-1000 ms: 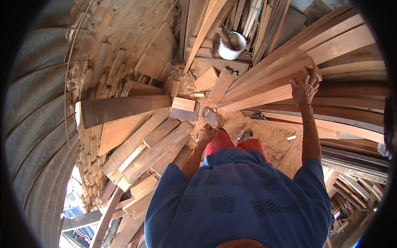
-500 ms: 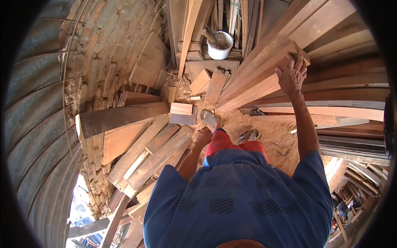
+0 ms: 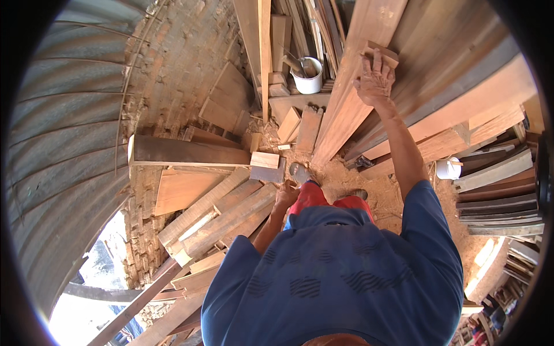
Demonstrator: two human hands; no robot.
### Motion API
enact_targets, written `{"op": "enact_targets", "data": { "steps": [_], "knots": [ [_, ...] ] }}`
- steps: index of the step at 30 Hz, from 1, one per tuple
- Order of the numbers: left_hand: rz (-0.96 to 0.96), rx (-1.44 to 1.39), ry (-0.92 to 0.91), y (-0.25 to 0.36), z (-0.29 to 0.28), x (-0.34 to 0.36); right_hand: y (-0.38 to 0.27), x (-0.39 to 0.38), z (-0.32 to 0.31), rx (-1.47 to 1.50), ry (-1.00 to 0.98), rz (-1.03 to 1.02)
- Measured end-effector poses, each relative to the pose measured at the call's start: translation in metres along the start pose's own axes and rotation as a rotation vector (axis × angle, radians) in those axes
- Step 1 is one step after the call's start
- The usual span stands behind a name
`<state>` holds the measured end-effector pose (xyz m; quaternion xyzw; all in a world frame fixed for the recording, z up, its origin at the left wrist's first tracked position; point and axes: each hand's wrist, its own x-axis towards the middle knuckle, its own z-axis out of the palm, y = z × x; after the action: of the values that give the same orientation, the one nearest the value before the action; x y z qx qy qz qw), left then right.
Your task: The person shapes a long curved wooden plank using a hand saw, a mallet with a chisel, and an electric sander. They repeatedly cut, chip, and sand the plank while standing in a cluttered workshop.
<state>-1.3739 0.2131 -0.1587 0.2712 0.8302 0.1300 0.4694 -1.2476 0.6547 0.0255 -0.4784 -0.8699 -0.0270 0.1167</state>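
My right hand [image 3: 376, 81] reaches far ahead at the upper right. Its fingers wrap over the top end of a reddish-brown wooden plank [image 3: 344, 122], with the thumb on the left side. This plank stands on end, its lower part down by the sawdust floor. Beside my left knee is my left hand [image 3: 287, 193], its fingers curled closed; what they hold, if anything, is hidden. Near it a pale wood block [image 3: 265, 160] lies on a dark block [image 3: 269, 173].
Tall boards [image 3: 456, 75] lean at the right. A white bucket [image 3: 307, 84] with tools in it stands ahead; another white bucket [image 3: 449, 169] is at the right. Stacked beams [image 3: 225, 216] lie to my left by a brick wall [image 3: 179, 69]. Sawdust covers the floor [image 3: 395, 202].
My right hand and the plank's top end have shifted left and slightly up in view. The view has turned, bringing the right-hand bucket into sight. My left hand stays by the knee.
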Motion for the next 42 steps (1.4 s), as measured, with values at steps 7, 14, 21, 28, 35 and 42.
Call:
{"op": "enact_targets", "data": {
  "steps": [7, 14, 21, 28, 35, 42],
  "knots": [
    [0.048, 0.162, -0.094, 0.017, 0.064, -0.033, 0.015, -0.184, -0.033, 0.567, -0.053, -0.140],
    [0.712, 0.568, -0.180, 0.090, 0.127, -0.028, 0.199, -0.466, 0.040, 0.521, -0.673, 0.556],
    [0.762, 0.640, -0.138, 0.250, 0.224, -0.041, 0.341, -0.750, 0.048, 0.266, -0.454, 1.120],
    [0.951, 0.550, -0.485, 0.359, 0.330, -0.062, 0.252, -0.782, -0.010, 0.794, -0.175, 1.793],
    [0.924, 0.911, -0.773, 0.411, 0.426, -0.076, 0.220, -0.786, -0.006, 1.029, -0.138, 1.469],
    [0.877, 1.176, -0.806, 0.435, 0.513, -0.054, 0.359, -0.808, -0.042, 0.758, 0.022, 1.767]
  ]
}}
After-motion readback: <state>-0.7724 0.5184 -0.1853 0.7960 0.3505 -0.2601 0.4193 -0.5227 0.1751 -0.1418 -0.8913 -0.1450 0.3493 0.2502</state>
